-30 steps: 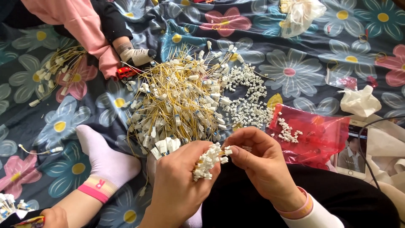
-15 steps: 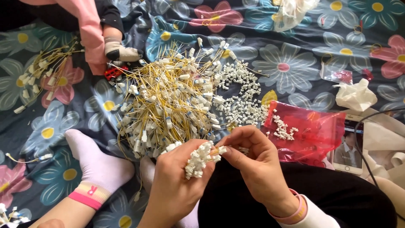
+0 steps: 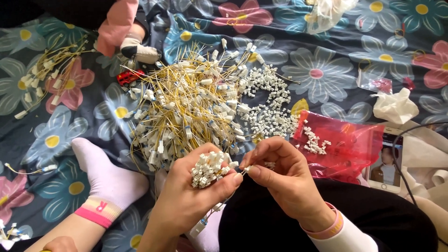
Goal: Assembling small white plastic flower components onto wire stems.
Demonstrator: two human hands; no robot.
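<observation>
A cluster of small white plastic connectors (image 3: 209,169) sits cupped in the left hand (image 3: 189,198), fingers curled closed around it, low in the centre of the view. The right hand (image 3: 280,175) meets it from the right, thumb and forefinger pinched narrow on one small white piece at the cluster's edge; the fingertips of both hands touch.

Just beyond the hands lies a tangled heap of yellow wires with white plugs (image 3: 186,109), its near edge almost under the left hand. Loose white connectors (image 3: 270,105) spread along the heap's right side. A red plastic bag (image 3: 347,147) with a few connectors on it lies just right of the right hand, near touching. A phone (image 3: 385,170) sits at the bag's far edge.

To the left, a foot in a pale sock (image 3: 105,179) rests on the flowered bedsheet (image 3: 326,65); open sheet shows between sock and heap. A smaller wire bundle (image 3: 46,74) lies well apart, far left. Another person's small socked foot (image 3: 135,49) is at the heap's top edge, beside a red toy car (image 3: 128,77).
</observation>
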